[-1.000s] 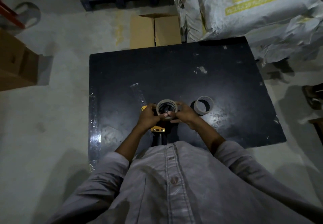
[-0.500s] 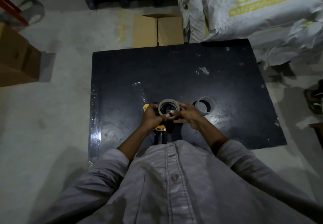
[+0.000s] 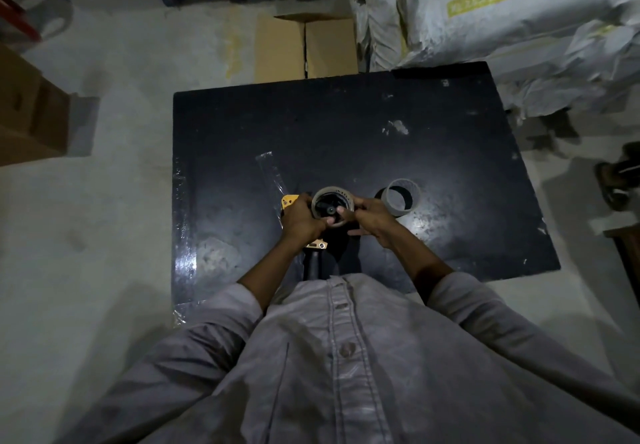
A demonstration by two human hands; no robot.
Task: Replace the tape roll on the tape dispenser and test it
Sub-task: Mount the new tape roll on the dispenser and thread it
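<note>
Little was seen to have moved since the earlier frames: the tape roll [image 3: 333, 205] was kept between both hands over the dispenser [image 3: 290, 202], and only a slight shift of the view was noticed. The left hand [image 3: 302, 221] was closed round the yellow body of the dispenser, its fingers curled tight on the frame and against the roll's left edge. The roll's near rim was pinched by the right hand [image 3: 371, 221], thumb and forefinger pressed together on it. The roll appeared to be seated on the black hub, though how fully could not be told in the dim light. A bare cardboard core [image 3: 401, 197] stood just to the right on the black table [image 3: 450, 166], apart from the hands, and a strip of clear tape [image 3: 272, 175] was stuck to the table behind the dispenser.

It was judged that the loose end was being sought. If the roll had been mounted the wrong way round, the sticky side would face away from the roller and the test would fail. The end could also fold back on itself, or tear unevenly if picked at carelessly.
</note>
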